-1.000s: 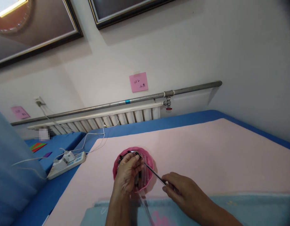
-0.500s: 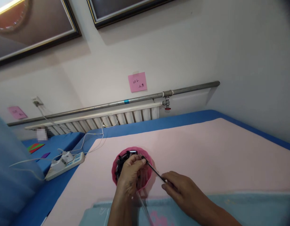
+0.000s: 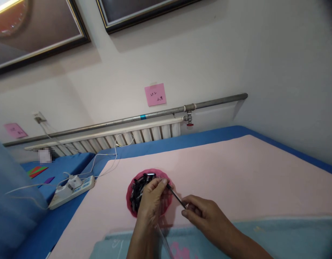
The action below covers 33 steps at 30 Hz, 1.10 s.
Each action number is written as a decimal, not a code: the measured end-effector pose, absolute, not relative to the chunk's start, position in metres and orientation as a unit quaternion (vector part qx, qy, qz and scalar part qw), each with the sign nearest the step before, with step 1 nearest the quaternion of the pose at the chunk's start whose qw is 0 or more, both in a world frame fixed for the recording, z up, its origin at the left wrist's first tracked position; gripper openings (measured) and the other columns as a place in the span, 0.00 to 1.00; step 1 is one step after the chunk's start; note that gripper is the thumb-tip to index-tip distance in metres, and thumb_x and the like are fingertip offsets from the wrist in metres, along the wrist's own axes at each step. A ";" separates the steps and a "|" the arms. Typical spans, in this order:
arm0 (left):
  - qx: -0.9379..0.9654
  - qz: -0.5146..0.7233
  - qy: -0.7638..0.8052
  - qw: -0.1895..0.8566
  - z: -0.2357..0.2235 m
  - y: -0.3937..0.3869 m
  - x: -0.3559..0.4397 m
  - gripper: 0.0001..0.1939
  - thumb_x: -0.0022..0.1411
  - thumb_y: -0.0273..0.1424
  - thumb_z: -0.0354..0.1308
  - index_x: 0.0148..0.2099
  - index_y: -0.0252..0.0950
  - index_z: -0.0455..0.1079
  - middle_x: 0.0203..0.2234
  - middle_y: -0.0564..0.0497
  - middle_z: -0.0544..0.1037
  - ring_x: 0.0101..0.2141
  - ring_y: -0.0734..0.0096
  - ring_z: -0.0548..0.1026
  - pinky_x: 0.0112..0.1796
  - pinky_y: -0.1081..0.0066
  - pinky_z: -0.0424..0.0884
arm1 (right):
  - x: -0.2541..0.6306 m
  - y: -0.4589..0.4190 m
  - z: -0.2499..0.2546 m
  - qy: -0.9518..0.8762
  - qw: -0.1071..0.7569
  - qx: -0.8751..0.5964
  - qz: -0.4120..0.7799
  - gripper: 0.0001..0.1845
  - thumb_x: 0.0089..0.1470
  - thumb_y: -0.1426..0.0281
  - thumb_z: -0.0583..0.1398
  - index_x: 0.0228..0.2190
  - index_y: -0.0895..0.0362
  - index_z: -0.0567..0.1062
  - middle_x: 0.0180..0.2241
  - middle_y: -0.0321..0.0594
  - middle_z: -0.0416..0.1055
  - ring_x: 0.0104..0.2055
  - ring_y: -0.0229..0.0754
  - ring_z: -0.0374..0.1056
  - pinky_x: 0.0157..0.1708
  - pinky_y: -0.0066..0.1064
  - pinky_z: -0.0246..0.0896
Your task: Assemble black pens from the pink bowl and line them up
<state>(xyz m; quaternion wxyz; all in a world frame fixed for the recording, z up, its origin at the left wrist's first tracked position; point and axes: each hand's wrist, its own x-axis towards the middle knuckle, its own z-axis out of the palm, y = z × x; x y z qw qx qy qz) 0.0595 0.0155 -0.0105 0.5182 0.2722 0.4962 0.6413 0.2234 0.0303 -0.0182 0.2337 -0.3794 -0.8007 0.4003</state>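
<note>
My left hand [image 3: 151,201] is closed, pinching a small black pen cap [image 3: 168,186] between thumb and fingers. A thin dark pen [image 3: 178,199] slants from that cap down to my right hand [image 3: 203,212], whose thumb and fingers grip its other end. Cap and pen meet end to end. Below my left hand stands a pink scalloped bowl [image 3: 128,192] with many black caps [image 3: 137,190] heaped on its left side. Clear tubes lie in its right side, partly hidden by my hand. A clear plastic strip or tube [image 3: 164,239] lies beside my left wrist.
A pink sheet [image 3: 230,172] covers the blue table [image 3: 209,139], with a light-blue towel [image 3: 252,233] along the near edge. A white power strip [image 3: 71,192] with plugs and cables sits at left. A radiator [image 3: 147,135] and pipe [image 3: 220,101] run along the wall.
The black cap in my left hand and the pen tip, apart at first, have come together. My left hand has shifted right, uncovering more caps in the bowl. The view has turned slightly right.
</note>
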 end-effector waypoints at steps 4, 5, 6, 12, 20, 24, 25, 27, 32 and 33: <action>0.277 0.646 0.487 0.519 -0.020 0.019 0.064 0.15 0.45 0.38 0.65 0.26 0.31 0.71 0.20 0.51 0.75 0.20 0.81 0.68 0.25 0.78 0.63 | 0.224 0.031 -0.017 -0.760 0.262 -0.396 0.444 0.06 0.51 0.69 0.56 0.25 0.55 0.70 0.20 0.29 0.62 0.23 0.34 0.57 0.23 0.23 0.52; 0.280 0.645 0.488 0.517 -0.022 0.020 0.065 0.14 0.46 0.39 0.64 0.26 0.31 0.70 0.20 0.51 0.75 0.20 0.80 0.68 0.25 0.77 0.63 | 0.224 0.032 -0.017 -0.756 0.264 -0.397 0.449 0.06 0.50 0.69 0.56 0.24 0.55 0.70 0.20 0.29 0.61 0.23 0.34 0.57 0.22 0.23 0.52; 0.284 0.644 0.491 0.514 -0.023 0.020 0.066 0.14 0.47 0.39 0.64 0.26 0.31 0.70 0.20 0.50 0.75 0.20 0.80 0.68 0.25 0.77 0.63 | 0.224 0.031 -0.016 -0.753 0.263 -0.397 0.454 0.06 0.50 0.69 0.56 0.24 0.55 0.70 0.19 0.29 0.61 0.23 0.34 0.57 0.22 0.23 0.52; 0.309 0.644 0.502 0.488 -0.015 0.018 0.079 0.15 0.48 0.40 0.61 0.28 0.31 0.69 0.21 0.49 0.76 0.20 0.78 0.68 0.25 0.76 0.62 | 0.224 0.028 -0.011 -0.739 0.270 -0.389 0.479 0.06 0.49 0.68 0.55 0.24 0.54 0.69 0.18 0.28 0.57 0.22 0.35 0.55 0.23 0.25 0.52; 0.296 0.627 0.539 0.478 -0.009 0.019 0.089 0.15 0.47 0.41 0.60 0.25 0.33 0.67 0.17 0.50 0.74 0.19 0.76 0.67 0.24 0.75 0.61 | 0.223 0.034 -0.021 -0.754 0.251 -0.388 0.468 0.08 0.50 0.64 0.53 0.24 0.53 0.68 0.17 0.29 0.56 0.21 0.37 0.55 0.21 0.26 0.52; 0.332 0.606 0.564 0.453 -0.008 0.015 0.091 0.11 0.49 0.37 0.58 0.24 0.34 0.65 0.19 0.50 0.74 0.21 0.74 0.69 0.26 0.74 0.63 | 0.222 0.034 -0.024 -0.767 0.247 -0.392 0.445 0.08 0.50 0.63 0.53 0.24 0.53 0.67 0.17 0.31 0.61 0.21 0.38 0.59 0.22 0.27 0.55; 0.348 0.596 0.573 0.442 -0.008 0.014 0.091 0.11 0.49 0.37 0.57 0.23 0.35 0.65 0.20 0.49 0.74 0.22 0.73 0.70 0.26 0.74 0.63 | 0.222 0.034 -0.023 -0.769 0.248 -0.392 0.440 0.08 0.50 0.63 0.53 0.24 0.53 0.68 0.18 0.32 0.64 0.21 0.38 0.60 0.22 0.27 0.56; 0.380 0.574 0.589 0.424 -0.007 0.013 0.089 0.09 0.50 0.35 0.56 0.24 0.35 0.66 0.20 0.50 0.74 0.24 0.72 0.70 0.27 0.74 0.63 | 0.222 0.035 -0.023 -0.773 0.255 -0.393 0.429 0.08 0.50 0.63 0.54 0.25 0.53 0.69 0.20 0.33 0.68 0.23 0.39 0.63 0.23 0.27 0.58; 0.410 0.546 0.613 0.398 -0.007 0.012 0.069 0.10 0.52 0.32 0.54 0.34 0.33 0.71 0.27 0.49 0.77 0.27 0.71 0.73 0.29 0.73 0.66 | 0.225 0.042 -0.026 -0.759 0.289 -0.416 0.409 0.10 0.48 0.61 0.55 0.24 0.52 0.72 0.20 0.33 0.69 0.22 0.39 0.65 0.22 0.25 0.59; 0.407 0.550 0.630 0.367 -0.007 0.011 0.060 0.10 0.53 0.32 0.53 0.35 0.33 0.72 0.28 0.48 0.78 0.27 0.71 0.74 0.30 0.73 0.67 | 0.226 0.043 -0.027 -0.751 0.297 -0.425 0.409 0.10 0.48 0.61 0.56 0.24 0.52 0.72 0.19 0.33 0.69 0.22 0.38 0.65 0.22 0.25 0.60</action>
